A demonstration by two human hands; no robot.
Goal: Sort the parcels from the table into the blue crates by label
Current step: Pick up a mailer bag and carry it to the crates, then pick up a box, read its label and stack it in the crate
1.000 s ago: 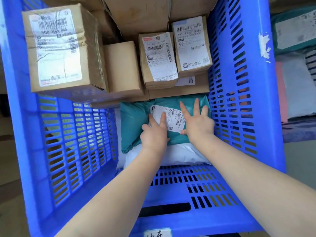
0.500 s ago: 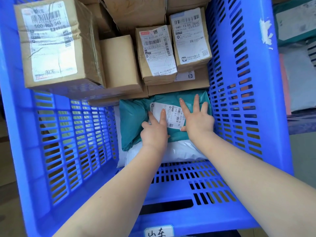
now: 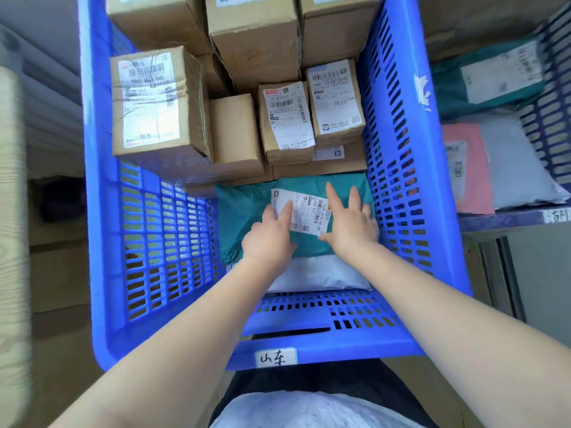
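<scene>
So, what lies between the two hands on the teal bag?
In the head view, the bag's white shipping label lies between left hand and right hand.

Blue slotted crate [image 3: 398, 156] — brown cardboard boxes [image 3: 253, 41], a teal mailer [image 3: 244, 211] over a white one [image 3: 318, 273].

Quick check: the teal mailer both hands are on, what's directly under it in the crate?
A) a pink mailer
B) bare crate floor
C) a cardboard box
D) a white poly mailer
D: a white poly mailer sticks out from beneath the near edge of the teal mailer, under the left hand and right hand, inside the blue crate.
</scene>
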